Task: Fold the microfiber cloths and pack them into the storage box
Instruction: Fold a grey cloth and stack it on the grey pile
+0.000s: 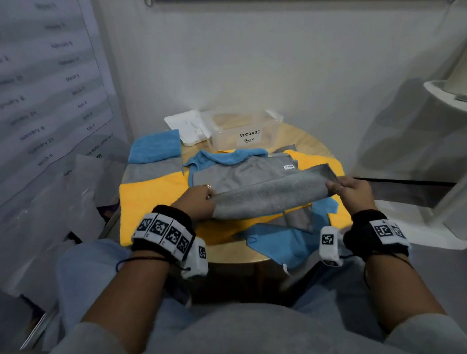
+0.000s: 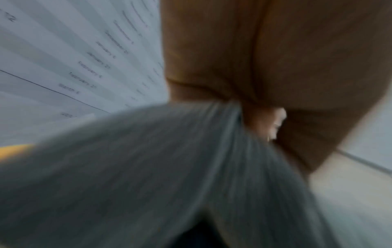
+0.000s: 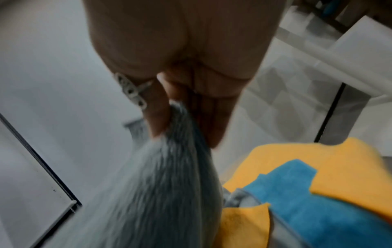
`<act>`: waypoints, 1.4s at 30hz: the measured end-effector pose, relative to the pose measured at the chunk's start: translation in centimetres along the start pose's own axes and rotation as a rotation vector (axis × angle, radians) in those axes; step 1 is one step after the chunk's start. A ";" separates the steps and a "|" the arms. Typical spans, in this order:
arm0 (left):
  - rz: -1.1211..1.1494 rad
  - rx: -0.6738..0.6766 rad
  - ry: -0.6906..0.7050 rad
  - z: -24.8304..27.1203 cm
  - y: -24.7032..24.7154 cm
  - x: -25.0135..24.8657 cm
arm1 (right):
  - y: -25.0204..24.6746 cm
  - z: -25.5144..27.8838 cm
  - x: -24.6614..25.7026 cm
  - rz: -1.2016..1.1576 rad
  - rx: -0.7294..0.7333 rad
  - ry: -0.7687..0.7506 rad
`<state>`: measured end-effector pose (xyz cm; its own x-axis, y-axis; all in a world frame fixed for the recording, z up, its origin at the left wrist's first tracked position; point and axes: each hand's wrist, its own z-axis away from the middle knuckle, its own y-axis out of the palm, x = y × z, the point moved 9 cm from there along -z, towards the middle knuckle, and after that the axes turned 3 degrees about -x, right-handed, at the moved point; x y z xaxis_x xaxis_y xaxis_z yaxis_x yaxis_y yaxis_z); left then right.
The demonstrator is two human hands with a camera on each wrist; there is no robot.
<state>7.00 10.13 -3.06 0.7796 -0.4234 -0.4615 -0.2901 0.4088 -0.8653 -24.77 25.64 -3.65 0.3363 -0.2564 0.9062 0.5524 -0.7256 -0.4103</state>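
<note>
**A:** so where's the gray cloth [image 1: 268,199] at right now?

**B:** Up off the round wooden counter [image 1: 230,253], stretched like a fuzzy band between both hands. The left hand [image 1: 196,204] has its grip pinched on the 9 o'clock end, and the right hand [image 1: 353,191] is grasping the 3 o'clock end, thumb on top. Both wrist views are smeared, but you can still see fingers clamped on soft gray pile.

**A:** and the rest of the pile?

**B:** Under it there's a second gray cloth [image 1: 243,171] lying flat with a small white tag, on top of a plush blue cloth [image 1: 226,155] and a yellow cloth [image 1: 317,159]. Another blue one [image 1: 283,241] droops over the counter edge at 6 o'clock. At 10 o'clock there's a stack [image 1: 154,167] layered blue, gray, yellow.

**A:** box?

**B:** The clear plastic storage box [image 1: 246,134], rectangular with a handwritten label, sits at 12 o'clock with its white lid [image 1: 187,128] just beside it at 11.
</note>
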 end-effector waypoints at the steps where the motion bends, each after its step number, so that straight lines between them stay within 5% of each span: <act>1: -0.098 0.113 -0.005 0.6 0.7 0.5 | 0.3 0.4 -0.5 0.004 0.083 0.064; 4: -0.212 0.341 -0.060 2.3 2.2 2.7 | 0.4 2.0 -2.0 0.266 0.300 0.222; 10: -0.246 0.431 -0.084 3.1 3.5 4.8 | -0.5 2.7 -4.5 0.444 0.370 0.285; 14: -0.160 0.319 -0.093 1.4 2.5 5.6 | -0.4 2.1 -5.4 0.367 0.321 0.300; 23: 0.477 -0.022 -0.106 -4.5 -0.5 5.8 | -0.1 -2.1 -7.5 0.198 0.175 0.375; 26: 0.461 -0.247 -0.152 -6.7 -1.0 8.5 | 2.0 -4.0 -8.7 0.149 0.180 0.410; 31: 0.388 -0.363 -0.261 -8.9 0.4 11.0 | 5.6 -5.1 -7.9 0.021 0.197 0.426; 38: 0.413 -0.432 -0.312 -9.8 -0.4 9.5 | 7.4 -7.5 -8.0 -0.043 0.166 0.371; 42: 0.296 -0.398 -0.312 -10.5 -0.1 9.2 | 8.2 -8.8 -8.2 0.136 0.158 0.227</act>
<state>8.39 -2.25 -9.26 0.7428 -0.0550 -0.6673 -0.6594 0.1124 -0.7433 -29.70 16.19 -13.49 0.2456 -0.4936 0.8343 0.6316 -0.5714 -0.5240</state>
